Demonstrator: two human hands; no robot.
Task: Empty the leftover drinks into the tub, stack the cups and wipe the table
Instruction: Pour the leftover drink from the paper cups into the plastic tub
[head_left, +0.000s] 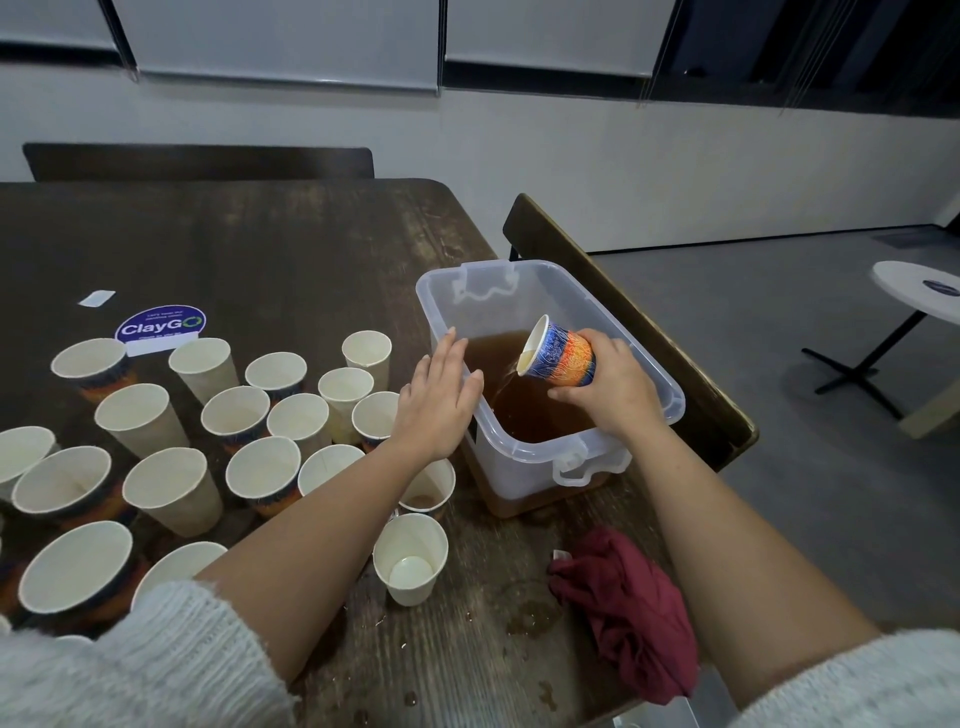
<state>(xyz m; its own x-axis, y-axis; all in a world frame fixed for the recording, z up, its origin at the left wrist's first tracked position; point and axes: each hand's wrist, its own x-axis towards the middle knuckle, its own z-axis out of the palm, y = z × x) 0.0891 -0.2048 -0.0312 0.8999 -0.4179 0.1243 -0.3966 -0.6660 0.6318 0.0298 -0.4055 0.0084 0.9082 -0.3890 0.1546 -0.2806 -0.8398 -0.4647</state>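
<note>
My right hand grips a blue and orange paper cup, tipped on its side over the clear plastic tub. A thin stream of drink runs from the cup's rim into the brown liquid in the tub. My left hand rests with straight fingers against the tub's left rim. Several paper cups stand upright on the dark wooden table to the left. One cup stands alone nearer me. A dark red cloth lies crumpled at the table's near right.
A purple round sticker and a small white label lie on the table behind the cups. Drops of drink wet the wood near the cloth. A wooden chair back stands right of the tub. A white round table stands at far right.
</note>
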